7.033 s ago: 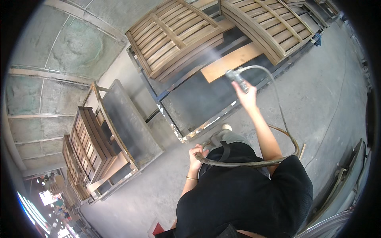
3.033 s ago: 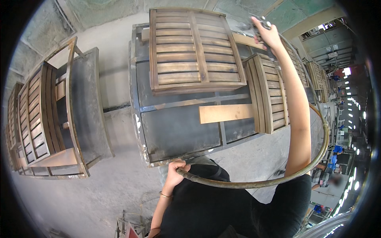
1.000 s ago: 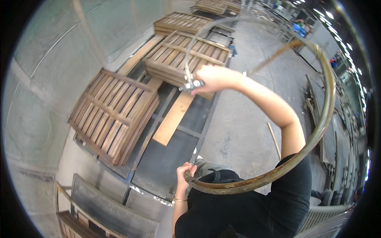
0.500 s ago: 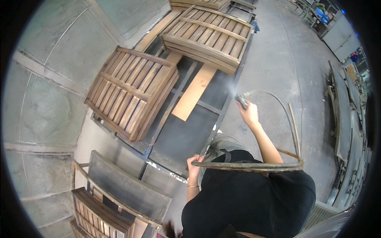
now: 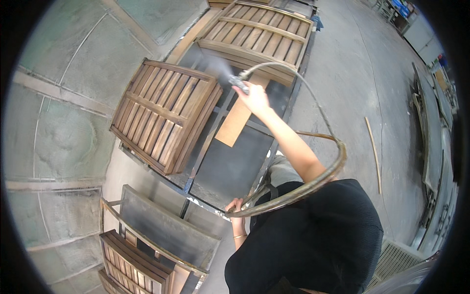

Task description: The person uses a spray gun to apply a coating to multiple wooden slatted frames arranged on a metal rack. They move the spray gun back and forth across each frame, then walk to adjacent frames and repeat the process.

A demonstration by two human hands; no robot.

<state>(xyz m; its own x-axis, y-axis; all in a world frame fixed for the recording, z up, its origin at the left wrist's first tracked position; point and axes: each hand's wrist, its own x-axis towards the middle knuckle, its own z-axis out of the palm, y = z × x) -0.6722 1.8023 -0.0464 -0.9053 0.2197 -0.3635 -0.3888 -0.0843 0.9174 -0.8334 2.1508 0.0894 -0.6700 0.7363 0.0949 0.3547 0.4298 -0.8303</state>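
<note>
My right hand (image 5: 254, 99) is closed round a spray gun (image 5: 238, 83), held over a bare wooden board (image 5: 235, 125). Pale mist leaves the gun's tip toward the far left, at the near side of a stack of slatted wooden panels (image 5: 264, 30). A second slatted stack (image 5: 155, 113), darker brown, sits to the left of the gun. From the gun a stained hose (image 5: 338, 159) arches over my right forearm and bends back across my body. Low in the middle, my left hand (image 5: 235, 206) grips the hose beside the corner of the metal rack (image 5: 197, 169).
At the lower left another rack (image 5: 171, 210) carries more slatted panels (image 5: 134, 267). Dusty wall panels (image 5: 63, 137) line the left side. A thin wooden strip (image 5: 373, 154) lies on the floor at right, with long boards (image 5: 428, 142) along the far right.
My right hand has swung left and farther out with the spray gun, from the rack's right edge to over the board. The hose now arches over the rack; my left hand has come slightly nearer.
</note>
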